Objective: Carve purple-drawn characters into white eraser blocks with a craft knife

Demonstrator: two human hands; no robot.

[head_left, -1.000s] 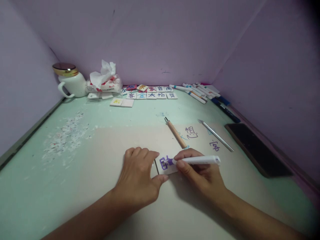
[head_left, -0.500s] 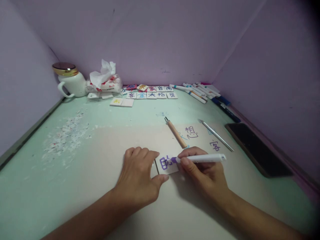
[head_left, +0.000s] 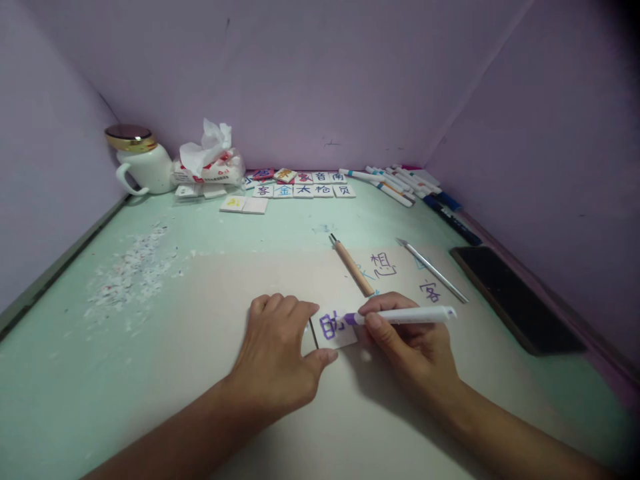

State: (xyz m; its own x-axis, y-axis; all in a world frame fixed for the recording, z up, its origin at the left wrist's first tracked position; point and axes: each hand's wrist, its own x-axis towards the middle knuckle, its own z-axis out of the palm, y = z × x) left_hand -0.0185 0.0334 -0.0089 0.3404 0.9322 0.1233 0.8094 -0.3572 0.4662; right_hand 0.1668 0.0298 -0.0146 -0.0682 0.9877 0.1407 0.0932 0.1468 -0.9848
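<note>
Centrally, a white square tile [head_left: 343, 337], taken as the clock's centre, lies flat on a beige sheet [head_left: 210, 320]; thick purple strokes form a Chinese character on its face. The left hand [head_left: 280, 353], at nine o'clock, grips the tile's edges between forefinger and thumb. The right hand [head_left: 410, 340], at three o'clock, pinches a white-barrelled purple marker [head_left: 415, 315], its tip over the tile; nib contact cannot be told. Fingers and marker partly screen the tile's right side. Surroundings: wooden-handled carving tool [head_left: 353, 267], between twelve and one, its butt just beside the right hand's fingers; silver craft knife [head_left: 434, 270], two; black smartphone [head_left: 515, 297], three; lettered tiles [head_left: 303, 191], twelve; spare markers [head_left: 395, 183], one; tissue pack [head_left: 210, 172], eleven; white shavings [head_left: 133, 270], between nine and ten.
</note>
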